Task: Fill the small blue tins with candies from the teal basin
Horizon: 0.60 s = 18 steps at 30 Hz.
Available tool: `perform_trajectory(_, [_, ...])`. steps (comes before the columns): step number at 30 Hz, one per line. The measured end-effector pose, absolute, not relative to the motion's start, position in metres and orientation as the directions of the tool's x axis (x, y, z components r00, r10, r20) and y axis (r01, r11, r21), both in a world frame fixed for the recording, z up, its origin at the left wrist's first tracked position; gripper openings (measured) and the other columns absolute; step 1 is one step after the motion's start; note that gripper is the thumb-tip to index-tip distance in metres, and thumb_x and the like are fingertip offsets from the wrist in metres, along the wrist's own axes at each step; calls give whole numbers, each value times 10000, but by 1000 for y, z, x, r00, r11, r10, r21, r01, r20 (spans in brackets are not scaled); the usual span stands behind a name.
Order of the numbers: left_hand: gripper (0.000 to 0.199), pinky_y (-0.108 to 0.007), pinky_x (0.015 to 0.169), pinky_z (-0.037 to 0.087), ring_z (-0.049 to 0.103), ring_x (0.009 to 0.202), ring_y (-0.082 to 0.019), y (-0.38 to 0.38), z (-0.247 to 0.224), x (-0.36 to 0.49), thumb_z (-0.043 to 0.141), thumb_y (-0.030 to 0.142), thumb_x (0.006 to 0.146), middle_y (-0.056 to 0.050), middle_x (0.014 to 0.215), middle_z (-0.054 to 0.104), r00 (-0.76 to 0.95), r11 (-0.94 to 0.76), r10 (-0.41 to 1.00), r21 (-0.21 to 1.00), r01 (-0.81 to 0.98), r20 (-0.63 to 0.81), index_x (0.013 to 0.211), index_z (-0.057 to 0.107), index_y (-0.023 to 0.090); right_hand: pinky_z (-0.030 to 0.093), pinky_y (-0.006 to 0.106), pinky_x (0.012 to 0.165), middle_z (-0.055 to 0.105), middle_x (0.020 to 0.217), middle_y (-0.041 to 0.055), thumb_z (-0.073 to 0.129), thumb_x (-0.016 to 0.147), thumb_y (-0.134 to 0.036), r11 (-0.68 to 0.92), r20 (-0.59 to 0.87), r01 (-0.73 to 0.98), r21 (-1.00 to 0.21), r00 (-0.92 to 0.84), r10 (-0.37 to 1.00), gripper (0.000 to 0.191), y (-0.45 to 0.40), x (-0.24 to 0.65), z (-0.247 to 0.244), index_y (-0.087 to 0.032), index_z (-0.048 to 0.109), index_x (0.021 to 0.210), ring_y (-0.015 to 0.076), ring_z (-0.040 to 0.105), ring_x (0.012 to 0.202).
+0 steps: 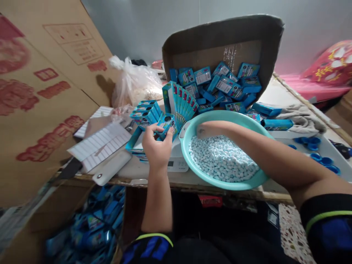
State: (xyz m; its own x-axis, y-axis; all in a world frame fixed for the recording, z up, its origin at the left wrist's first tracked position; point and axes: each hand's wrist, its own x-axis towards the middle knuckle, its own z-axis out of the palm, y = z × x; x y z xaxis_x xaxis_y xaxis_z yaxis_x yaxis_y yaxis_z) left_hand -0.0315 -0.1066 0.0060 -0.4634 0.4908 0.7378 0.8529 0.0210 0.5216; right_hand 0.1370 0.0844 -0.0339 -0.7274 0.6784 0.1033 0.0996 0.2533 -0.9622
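Note:
My left hand is closed around a small blue printed box, thumb and fingers on its sides. Just behind it stand more blue boxes, in an open blue display carton with a raised, printed panel. My right hand reaches into a turquoise plastic basin, at the far left side of the heap of small pale blue and white pellets. Its fingers are hidden. Under the carton, a white digital scale shows partly.
A tilted cardboard box of loose blue boxes stands behind the basin. At right are a white tray with blue caps and a grey cloth. Left lie printed sheets, a white-handled tool and a large carton.

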Motion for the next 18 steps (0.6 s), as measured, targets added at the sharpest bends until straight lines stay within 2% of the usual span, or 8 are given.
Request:
perform_trajectory(4, [298, -378, 923, 549, 677, 1042, -220, -108, -24, -35, 727, 392, 845, -35, 996, 694, -466, 76, 660, 564, 822, 590, 831, 471, 240, 487, 359, 760, 565, 678, -2, 1006, 218, -322, 430, -106, 410, -804, -811, 576, 636, 68, 138, -35, -220, 650, 735, 226, 577, 699])
perform_trajectory(6, [253, -401, 974, 534, 637, 1173, -242, -110, -30, -36, 714, 371, 855, -83, 1137, 680, -429, 52, 695, 554, 831, 577, 891, 505, 234, 478, 375, 779, 571, 701, 3, 1002, 208, -353, 538, -184, 502, -677, -823, 537, 716, 63, 138, -28, -209, 656, 818, 248, 588, 729])
perform_trajectory(9, [240, -443, 1042, 503, 549, 1315, -255, -127, -40, -35, 673, 332, 885, -146, 1334, 585, -382, -41, 570, 490, 871, 727, 1050, 537, 222, 459, 364, 739, 597, 691, 1, 998, 265, -374, 595, -268, 521, -612, -844, 464, 682, 60, 140, -16, -194, 672, 837, 211, 559, 658])
perform_trajectory(11, [165, -457, 991, 521, 617, 1187, -241, -145, -50, -29, 624, 278, 905, -127, 1196, 631, -370, -100, 413, 445, 890, 832, 1032, 529, 233, 442, 349, 704, 627, 703, 9, 994, 321, -414, 617, -317, 527, -585, -848, 424, 637, 58, 144, -10, -187, 695, 836, 186, 536, 615])
perform_trajectory(13, [76, -438, 862, 548, 669, 947, -219, -164, -62, -17, 579, 243, 908, -76, 963, 659, -363, -155, 343, 433, 888, 866, 938, 509, 251, 425, 333, 674, 648, 704, 10, 993, 347, -434, 636, -355, 517, -573, -856, 375, 630, 56, 147, -5, -180, 728, 859, 173, 526, 592])
perform_trajectory(15, [68, -413, 768, 545, 664, 795, -203, -179, -70, 1, 574, 258, 886, -44, 841, 668, -264, -240, 491, 420, 875, 830, 862, 511, 265, 406, 311, 646, 662, 702, 10, 999, 323, -408, 636, -382, 490, -597, -870, 311, 638, 51, 149, -1, -174, 753, 863, 163, 523, 583])
perform_trajectory(17, [37, -390, 764, 537, 683, 782, -187, -185, -70, 24, 604, 287, 858, -15, 836, 718, 41, -409, 716, 371, 834, 697, 842, 571, 285, 385, 296, 624, 680, 722, 16, 1003, 283, -365, 630, -413, 471, -618, -876, 249, 641, 44, 148, 1, -168, 768, 845, 157, 529, 587])
perform_trajectory(18, [17, -378, 783, 529, 699, 817, -179, -185, -69, 36, 623, 297, 850, 5, 866, 745, 208, -498, 760, 347, 795, 616, 860, 611, 303, 377, 293, 621, 688, 735, 20, 1003, 261, -345, 639, -431, 473, -606, -871, 236, 647, 39, 146, 2, -165, 772, 838, 160, 536, 598])
